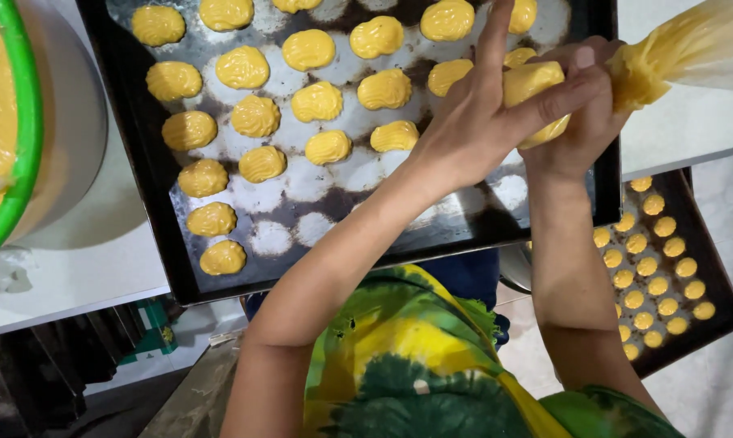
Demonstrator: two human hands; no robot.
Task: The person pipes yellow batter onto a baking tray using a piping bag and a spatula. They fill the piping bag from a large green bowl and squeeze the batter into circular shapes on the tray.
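A clear piping bag (666,61) fat with yellow batter hangs over the right part of a dark, floured baking tray (139,162), its twisted neck pinched in my right hand (581,122) while the loose tail runs off to the upper right. My right hand is wrapped shut around the bag's lower bulge; my left hand (472,122) is only partly closed, thumb pressed across the batter-filled tip, index finger pointing straight up the tray, other fingers tucked behind. The nozzle end is hidden behind both hands, so I cannot tell whether it touches the tray.

Rows of piped yellow mounds (318,101) already cover the tray's left and middle, each sitting on a pale flour ring; several flour rings (310,182) in the nearer rows are bare. To fill them well, I judge the squeeze should come from the right hand alone, with the left merely steering the tip, held low and upright over one ring, then lifted cleanly so each mound matches its neighbours and stays apart from them. The twist at the neck looks worth keeping tight, or batter could back up into the tail.

The tray rests on a white counter (83,259), overhanging its edge toward me. At far left a green-rimmed bowl (22,146) holds more batter. Lower right, well below, a second dark tray (707,268) carries smaller, rounder mounds in neat lines. My green-and-yellow shirt (407,357) fills the foreground.
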